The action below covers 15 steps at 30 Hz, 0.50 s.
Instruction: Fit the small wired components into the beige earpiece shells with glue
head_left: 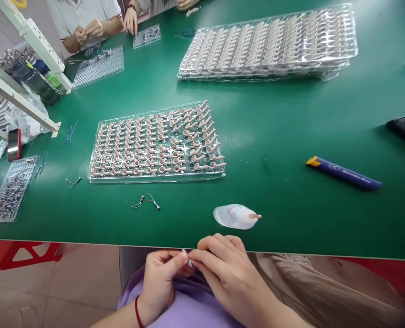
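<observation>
My left hand (159,280) and my right hand (223,269) meet just below the near edge of the green table (274,136), over my lap. Both pinch one small white part (189,262) between their fingertips; its shape is too small to make out. A red string circles my left wrist. On the table ahead lies a clear tray (156,177) filled with rows of small pink earbud-like shells. A small white glue bottle (234,216) lies on its side close to my hands. Two tiny wired parts (146,201) rest near the tray's front edge.
A stack of clear trays (270,45) with several shells stands at the back right. A blue and yellow lighter (342,173) lies right. More trays (9,191) and white rails (24,105) sit left. Another person's hands (89,29) work at the far side.
</observation>
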{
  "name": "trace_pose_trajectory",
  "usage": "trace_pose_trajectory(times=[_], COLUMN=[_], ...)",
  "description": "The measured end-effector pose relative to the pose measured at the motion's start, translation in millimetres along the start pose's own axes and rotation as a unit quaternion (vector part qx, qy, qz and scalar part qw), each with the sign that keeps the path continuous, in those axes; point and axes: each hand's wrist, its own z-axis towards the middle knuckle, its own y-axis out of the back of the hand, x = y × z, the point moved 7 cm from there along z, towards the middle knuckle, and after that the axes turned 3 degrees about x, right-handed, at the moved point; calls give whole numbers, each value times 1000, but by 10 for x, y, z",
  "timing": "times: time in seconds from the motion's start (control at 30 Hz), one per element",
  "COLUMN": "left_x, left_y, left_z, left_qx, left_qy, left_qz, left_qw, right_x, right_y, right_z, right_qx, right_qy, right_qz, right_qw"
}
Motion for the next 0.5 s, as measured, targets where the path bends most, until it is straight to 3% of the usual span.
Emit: trace_pose_trajectory(times=[0.13,0.23,0.4,0.5], left_x=[-57,-206,-595,-984], left_y=[19,-4,-67,-203], left_z=[-58,-121,-171,-97], left_qx=[61,86,58,76], left_qy=[39,14,-99,-226], left_qz=[37,62,160,283], left_qw=[997,994,980,929], right_x=[31,70,126,84], right_y=[61,106,185,225], right_z=[4,11,25,3], right_qx=[-14,-40,-94,-115], right_qy=[27,53,99,92], right_qz=[23,36,69,89], right_qw=[999,997,988,985])
